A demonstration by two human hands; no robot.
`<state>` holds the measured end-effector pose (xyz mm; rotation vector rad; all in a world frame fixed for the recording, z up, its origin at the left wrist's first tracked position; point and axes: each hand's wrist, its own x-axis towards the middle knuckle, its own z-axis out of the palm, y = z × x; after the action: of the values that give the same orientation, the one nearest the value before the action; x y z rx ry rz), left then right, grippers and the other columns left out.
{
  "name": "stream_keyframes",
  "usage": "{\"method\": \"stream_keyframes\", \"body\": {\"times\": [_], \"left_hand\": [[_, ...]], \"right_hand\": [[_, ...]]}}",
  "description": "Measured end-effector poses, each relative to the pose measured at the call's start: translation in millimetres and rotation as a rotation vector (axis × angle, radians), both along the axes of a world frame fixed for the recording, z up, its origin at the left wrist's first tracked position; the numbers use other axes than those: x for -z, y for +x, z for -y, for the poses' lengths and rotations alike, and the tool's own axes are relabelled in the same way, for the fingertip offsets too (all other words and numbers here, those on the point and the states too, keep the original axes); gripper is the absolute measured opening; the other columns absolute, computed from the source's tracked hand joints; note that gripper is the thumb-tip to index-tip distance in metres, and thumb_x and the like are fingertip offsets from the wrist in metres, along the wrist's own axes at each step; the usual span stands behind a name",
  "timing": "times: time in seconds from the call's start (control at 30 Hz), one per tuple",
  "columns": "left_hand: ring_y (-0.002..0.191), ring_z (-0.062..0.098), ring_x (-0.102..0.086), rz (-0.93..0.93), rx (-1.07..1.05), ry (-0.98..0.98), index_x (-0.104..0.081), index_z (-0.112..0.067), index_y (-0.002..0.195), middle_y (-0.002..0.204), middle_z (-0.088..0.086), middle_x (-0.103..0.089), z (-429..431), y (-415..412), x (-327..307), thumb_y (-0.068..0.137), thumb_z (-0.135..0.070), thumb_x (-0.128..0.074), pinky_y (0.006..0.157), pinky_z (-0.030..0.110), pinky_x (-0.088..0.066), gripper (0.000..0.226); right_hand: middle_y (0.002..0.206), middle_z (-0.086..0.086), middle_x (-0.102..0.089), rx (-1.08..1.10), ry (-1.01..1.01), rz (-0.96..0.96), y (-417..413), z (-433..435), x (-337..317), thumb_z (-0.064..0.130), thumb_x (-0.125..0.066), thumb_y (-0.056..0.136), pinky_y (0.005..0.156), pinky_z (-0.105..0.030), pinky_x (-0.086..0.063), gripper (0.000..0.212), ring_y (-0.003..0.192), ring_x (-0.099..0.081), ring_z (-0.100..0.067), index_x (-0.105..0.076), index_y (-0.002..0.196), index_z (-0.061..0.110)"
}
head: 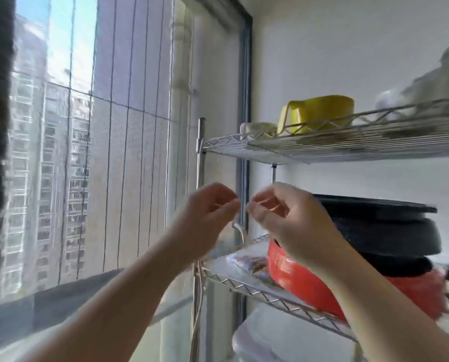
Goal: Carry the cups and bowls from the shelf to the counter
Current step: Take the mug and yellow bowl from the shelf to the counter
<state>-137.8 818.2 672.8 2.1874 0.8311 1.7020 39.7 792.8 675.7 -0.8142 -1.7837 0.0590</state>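
Observation:
A yellow-green cup [320, 113] with a handle stands on the top tier of a wire shelf [322, 146], with a small pale bowl [260, 128] to its left. White bowl-like items [406, 100] sit blurred at the right end of that tier. My left hand [207, 212] and my right hand [283, 218] are raised side by side below the top tier, in front of the shelf's left post. Their fingers are curled, fingertips nearly touching, and nothing shows in either hand.
On the middle tier lie a red bag [322, 280], a stack of black pans [385, 231] and a packet [249, 262]. A white lidded container [265, 340] sits below. A large window [100, 126] with thin vertical bars fills the left; a white cord [198, 309] hangs at the post.

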Motion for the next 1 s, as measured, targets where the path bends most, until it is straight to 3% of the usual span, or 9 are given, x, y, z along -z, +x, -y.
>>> {"method": "stream_keyframes", "body": {"times": [0.1, 0.23, 0.43, 0.5, 0.6, 0.73, 0.8, 0.9, 1.0], "left_hand": [[0.064, 0.01, -0.061, -0.059, -0.098, 0.089, -0.062, -0.03, 0.076, 0.07, -0.009, -0.065, -12, 10, -43, 0.087, -0.02, -0.067, 0.059, 0.028, -0.047, 0.016], [0.065, 0.005, -0.059, -0.127, -0.24, 0.158, -0.062, -0.03, 0.075, 0.072, -0.011, -0.065, -34, 22, -92, 0.086, -0.029, -0.064, 0.054, 0.024, -0.041, 0.011], [0.068, 0.019, -0.061, -0.095, -0.542, 0.093, -0.066, -0.018, 0.079, 0.076, 0.003, -0.068, -72, 30, -152, 0.08, -0.033, -0.061, 0.055, 0.026, -0.045, 0.017], [0.063, 0.021, -0.061, -0.12, -0.59, 0.017, -0.067, -0.013, 0.075, 0.072, 0.006, -0.067, -84, 31, -166, 0.079, -0.032, -0.063, 0.05, 0.025, -0.043, 0.021], [0.053, 0.016, -0.054, -0.188, -0.595, -0.078, -0.057, -0.011, 0.066, 0.065, 0.002, -0.06, -100, 36, -179, 0.081, -0.031, -0.067, 0.043, 0.022, -0.038, 0.027], [0.052, 0.014, -0.045, -0.289, -0.583, -0.208, -0.05, -0.011, 0.069, 0.064, 0.001, -0.05, -109, 47, -190, 0.083, -0.033, -0.069, 0.043, 0.024, -0.037, 0.032], [0.056, 0.017, -0.046, -0.296, -0.563, -0.258, -0.048, -0.011, 0.074, 0.064, 0.002, -0.044, -108, 50, -196, 0.08, -0.03, -0.072, 0.049, 0.028, -0.039, 0.032], [0.048, 0.011, -0.032, -0.292, -0.39, -0.532, -0.049, -0.007, 0.08, 0.062, 0.003, -0.037, -106, 49, -207, 0.09, -0.022, -0.064, 0.044, 0.021, -0.031, 0.023], [0.031, 0.005, -0.026, -0.171, -0.206, -0.748, -0.058, 0.0, 0.085, 0.059, 0.0, -0.036, -104, 43, -212, 0.095, -0.012, -0.055, 0.031, 0.012, -0.026, 0.016]], "right_hand": [[0.068, 0.006, -0.067, 0.127, 0.064, 0.003, 4, 4, -41, 0.037, -0.069, 0.082, 0.061, -0.026, -0.053, 0.017, 0.063, -0.063, -0.008, -0.069, 0.081, 0.02], [0.065, 0.003, -0.067, 0.335, 0.143, 0.017, 8, 2, -94, 0.042, -0.068, 0.08, 0.056, -0.026, -0.046, 0.026, 0.062, -0.063, -0.016, -0.067, 0.076, 0.017], [0.075, -0.009, -0.067, 0.923, 0.365, 0.102, 3, -17, -158, 0.054, -0.065, 0.073, 0.059, -0.028, -0.035, 0.041, 0.071, -0.059, -0.031, -0.058, 0.072, 0.014], [0.062, -0.004, -0.055, 1.02, 0.338, 0.181, 2, -26, -167, 0.058, -0.064, 0.072, 0.053, -0.026, -0.029, 0.045, 0.065, -0.047, -0.028, -0.044, 0.063, 0.018], [0.054, 0.002, -0.034, 1.079, 0.279, 0.245, 0, -39, -174, 0.058, -0.063, 0.072, 0.053, -0.027, -0.026, 0.05, 0.065, -0.043, -0.026, -0.035, 0.058, 0.019], [0.082, -0.002, -0.064, 1.111, 0.239, 0.298, -3, -46, -180, 0.031, -0.065, 0.076, 0.059, -0.028, -0.032, 0.028, 0.07, -0.045, -0.027, -0.042, 0.064, 0.02], [0.087, -0.004, -0.065, 1.115, 0.222, 0.317, -2, -47, -181, 0.022, -0.063, 0.075, 0.06, -0.028, -0.034, 0.026, 0.071, -0.045, -0.027, -0.04, 0.064, 0.02], [0.071, -0.003, -0.052, 1.131, 0.175, 0.308, 5, -43, -183, 0.017, -0.06, 0.073, 0.059, -0.028, -0.034, 0.031, 0.07, -0.046, -0.027, -0.034, 0.058, 0.019], [0.062, -0.001, -0.042, 1.078, 0.046, 0.172, 17, -36, -190, 0.017, -0.061, 0.069, 0.061, -0.027, -0.037, 0.023, 0.071, -0.05, -0.028, -0.04, 0.06, 0.017]]}}
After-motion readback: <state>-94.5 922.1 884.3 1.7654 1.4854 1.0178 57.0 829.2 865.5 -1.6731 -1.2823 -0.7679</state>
